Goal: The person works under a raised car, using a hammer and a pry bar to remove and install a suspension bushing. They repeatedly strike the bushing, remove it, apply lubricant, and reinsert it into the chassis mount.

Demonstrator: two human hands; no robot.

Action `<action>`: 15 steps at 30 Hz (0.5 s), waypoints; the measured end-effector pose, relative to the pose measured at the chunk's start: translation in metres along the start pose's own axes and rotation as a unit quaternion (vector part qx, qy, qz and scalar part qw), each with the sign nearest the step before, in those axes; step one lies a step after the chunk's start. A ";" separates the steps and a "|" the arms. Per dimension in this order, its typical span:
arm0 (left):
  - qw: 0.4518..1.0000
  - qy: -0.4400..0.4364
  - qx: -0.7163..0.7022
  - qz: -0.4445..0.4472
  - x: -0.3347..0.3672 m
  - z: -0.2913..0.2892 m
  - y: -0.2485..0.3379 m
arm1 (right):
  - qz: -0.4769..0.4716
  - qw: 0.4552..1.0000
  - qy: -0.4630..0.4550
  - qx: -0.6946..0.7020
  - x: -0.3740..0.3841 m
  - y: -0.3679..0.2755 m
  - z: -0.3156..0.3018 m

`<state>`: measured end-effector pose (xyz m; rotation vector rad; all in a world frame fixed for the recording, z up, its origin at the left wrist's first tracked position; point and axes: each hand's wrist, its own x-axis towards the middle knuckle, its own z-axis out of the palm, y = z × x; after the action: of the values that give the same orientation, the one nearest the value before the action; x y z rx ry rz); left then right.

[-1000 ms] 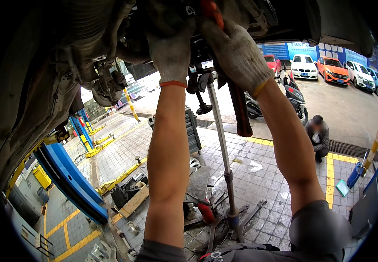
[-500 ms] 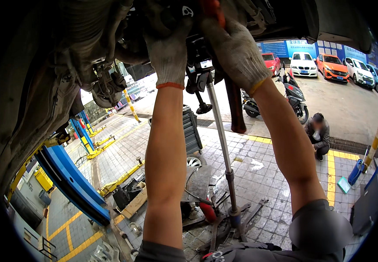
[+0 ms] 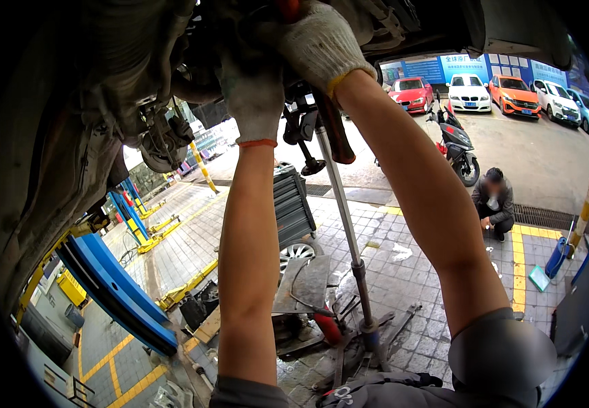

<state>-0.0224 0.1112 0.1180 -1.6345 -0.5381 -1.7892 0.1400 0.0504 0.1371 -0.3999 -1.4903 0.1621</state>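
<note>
Both my arms reach up under a raised car. My right hand (image 3: 325,44), in a white knit glove with a yellow cuff, is wrapped round a long dark tool handle with red edging (image 3: 336,132). A red part (image 3: 289,8) shows above that glove; the tool's head is hidden, so its exact kind is unclear. My left hand (image 3: 250,95), in a similar glove with an orange cuff, is up among the dark underbody parts (image 3: 202,88). Its fingers are lost in shadow and blur. Just below the hands stands a support pole (image 3: 342,204) with a dark bracket (image 3: 301,129) beside its top.
A blue lift post (image 3: 114,285) stands at the left. Below are a grey tool cabinet (image 3: 293,204), a wheel (image 3: 300,251), a metal plate (image 3: 302,282) and the pole's splayed legs (image 3: 376,340). A person (image 3: 493,204) squats at the right, near a scooter (image 3: 454,143) and parked cars (image 3: 470,92).
My right hand has moved left and up, close to the left one, and the tool handle has swung left with it. My left hand has shifted slightly down. The view has shifted a little.
</note>
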 end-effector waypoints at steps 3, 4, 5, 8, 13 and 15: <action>0.993 0.012 0.104 0.061 0.004 -0.001 0.007 | -0.006 1.000 -0.002 -0.021 0.006 0.004 0.002; 0.989 0.003 0.132 0.069 0.006 -0.006 0.011 | 0.004 0.999 -0.011 -0.036 0.011 0.007 0.004; 0.984 -0.007 0.160 0.076 0.011 -0.010 0.021 | 0.017 0.998 -0.021 -0.050 0.015 0.009 0.004; 0.926 0.009 0.265 0.267 0.035 -0.021 0.024 | 0.037 0.996 -0.069 -0.047 0.023 0.010 -0.001; 0.722 0.032 0.627 0.292 0.047 -0.017 -0.031 | -0.216 0.930 -0.074 -0.289 0.030 0.033 -0.001; 0.849 -0.020 0.491 0.196 0.053 0.004 -0.002 | -0.166 0.945 -0.014 -0.281 0.030 0.029 -0.027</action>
<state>-0.0214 0.1058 0.1708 -0.9407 -0.8717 -0.8922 0.1730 0.0832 0.1535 -0.5940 -1.5969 -0.5412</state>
